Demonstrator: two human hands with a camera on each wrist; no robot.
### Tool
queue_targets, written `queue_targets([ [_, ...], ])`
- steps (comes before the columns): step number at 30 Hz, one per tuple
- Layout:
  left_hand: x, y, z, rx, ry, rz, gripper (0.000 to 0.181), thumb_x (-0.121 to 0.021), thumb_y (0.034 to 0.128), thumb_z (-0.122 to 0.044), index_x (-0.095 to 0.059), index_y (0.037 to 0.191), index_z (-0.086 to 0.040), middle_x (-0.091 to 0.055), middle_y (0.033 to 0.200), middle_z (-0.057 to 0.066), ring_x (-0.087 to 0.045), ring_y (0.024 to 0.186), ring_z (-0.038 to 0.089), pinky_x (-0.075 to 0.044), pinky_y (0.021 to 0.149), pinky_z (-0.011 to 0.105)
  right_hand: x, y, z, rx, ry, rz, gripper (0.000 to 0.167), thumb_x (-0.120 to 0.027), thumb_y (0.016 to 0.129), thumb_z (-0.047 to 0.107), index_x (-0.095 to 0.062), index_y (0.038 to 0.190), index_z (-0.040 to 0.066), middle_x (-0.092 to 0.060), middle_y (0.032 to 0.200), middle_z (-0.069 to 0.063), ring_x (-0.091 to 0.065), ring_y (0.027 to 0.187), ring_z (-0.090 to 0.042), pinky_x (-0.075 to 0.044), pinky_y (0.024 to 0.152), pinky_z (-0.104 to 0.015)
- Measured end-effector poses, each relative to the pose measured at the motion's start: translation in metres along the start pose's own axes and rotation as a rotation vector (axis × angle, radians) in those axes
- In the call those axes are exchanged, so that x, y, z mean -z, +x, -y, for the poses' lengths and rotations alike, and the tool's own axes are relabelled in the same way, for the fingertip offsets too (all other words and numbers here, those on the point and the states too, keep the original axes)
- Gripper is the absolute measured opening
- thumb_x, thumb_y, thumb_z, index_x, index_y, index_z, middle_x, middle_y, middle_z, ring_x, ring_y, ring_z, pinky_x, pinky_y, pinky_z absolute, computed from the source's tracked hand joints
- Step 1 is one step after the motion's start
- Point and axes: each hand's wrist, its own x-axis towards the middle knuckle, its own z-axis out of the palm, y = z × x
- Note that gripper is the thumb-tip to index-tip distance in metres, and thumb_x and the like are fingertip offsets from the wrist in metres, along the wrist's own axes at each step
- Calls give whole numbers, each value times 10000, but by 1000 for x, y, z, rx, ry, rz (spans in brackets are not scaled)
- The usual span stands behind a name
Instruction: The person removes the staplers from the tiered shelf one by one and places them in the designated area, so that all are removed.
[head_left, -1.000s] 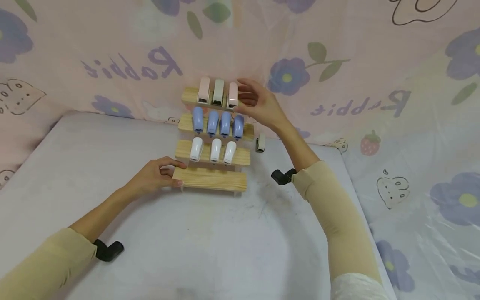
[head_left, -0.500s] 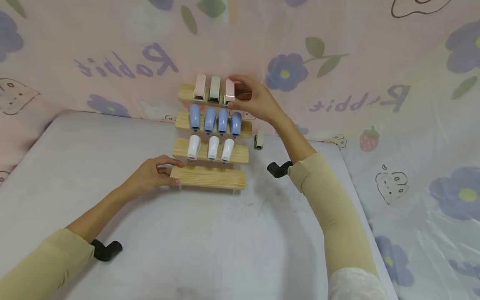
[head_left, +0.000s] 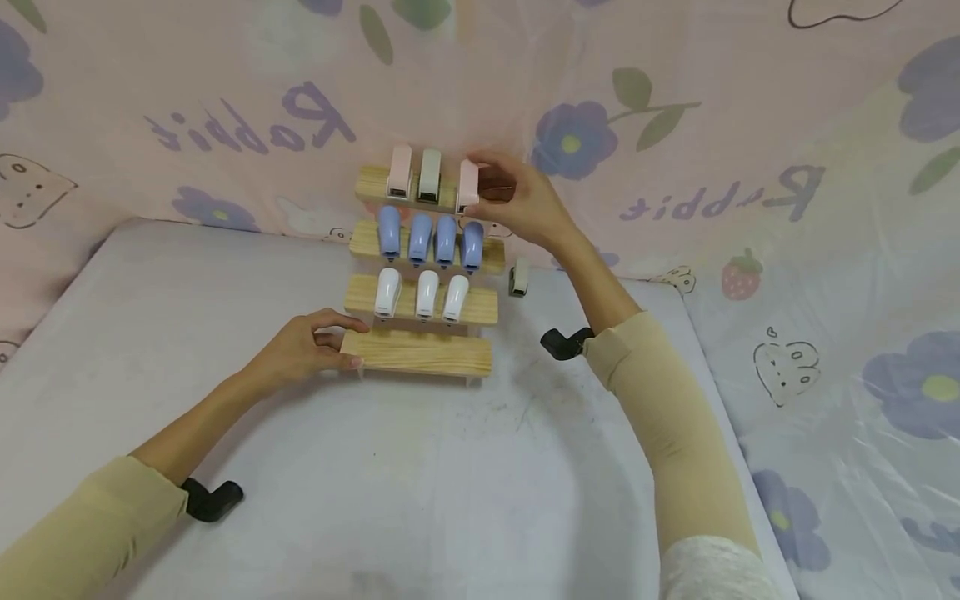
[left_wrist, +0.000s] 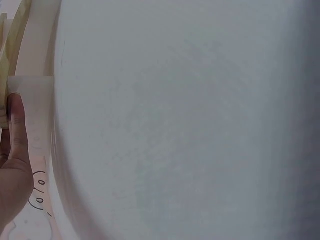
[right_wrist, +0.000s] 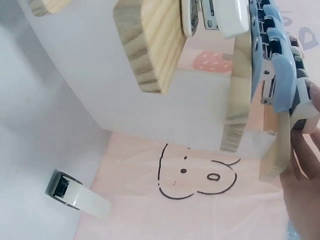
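Note:
A four-step wooden display rack (head_left: 420, 355) stands at the back of the white surface. My left hand (head_left: 303, 346) grips the left end of its lowest plank, the thumb at the front edge. On the top step, my right hand (head_left: 525, 200) pinches a pink stapler (head_left: 468, 182) near the right end. Left of it are a grey-green stapler (head_left: 430, 175) and another pink stapler (head_left: 401, 171). Several blue staplers (head_left: 446, 237) line the second step, and three white staplers (head_left: 427, 294) sit on the third. The right wrist view shows the pinched stapler only partly, at its right edge.
A second grey-green stapler (head_left: 519, 277) stands on the white surface (head_left: 420, 483) right of the rack, also visible in the right wrist view. A pink printed curtain (head_left: 450, 83) hangs close behind the rack. Black angled pieces (head_left: 213, 500) stick out at both sleeves.
The pink stapler in my right hand has shifted slightly right, widening its gap to the grey-green one. My left hand keeps its place on the lowest plank. The head view has shifted slightly.

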Motion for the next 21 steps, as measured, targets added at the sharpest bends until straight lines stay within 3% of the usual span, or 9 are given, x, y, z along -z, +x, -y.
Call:
queue_targets([
  [5, 0, 0, 1, 4, 15, -9, 526, -848, 804, -236, -637, 1268, -111, -661, 1023, 126, -656, 800, 173, -507, 694, 288, 6, -7, -4, -16, 24, -45, 669, -775, 844, 55, -485, 1447, 63, -590, 1326, -168, -591, 1186, -277, -464, 1003, -366],
  [14, -1, 1, 1, -2, -16, -4, 523, -845, 806, -196, -631, 1272, -92, -643, 1070, 145, -664, 820, 163, -511, 707, 282, 18, -23, -12, -37, 52, -102, 673, -759, 848, 33, -480, 1459, 59, -576, 1335, -175, -574, 1183, -295, -460, 1010, -361],
  [21, -1, 0, 1, -5, -1, -17, 523, -846, 805, -198, -637, 1273, -96, -595, 1192, 127, -667, 848, 164, -516, 706, 287, 25, -24, -45, -12, 62, -123, 671, -768, 846, 17, -491, 1454, 71, -578, 1328, -162, -576, 1174, -288, -456, 1013, -400],
])
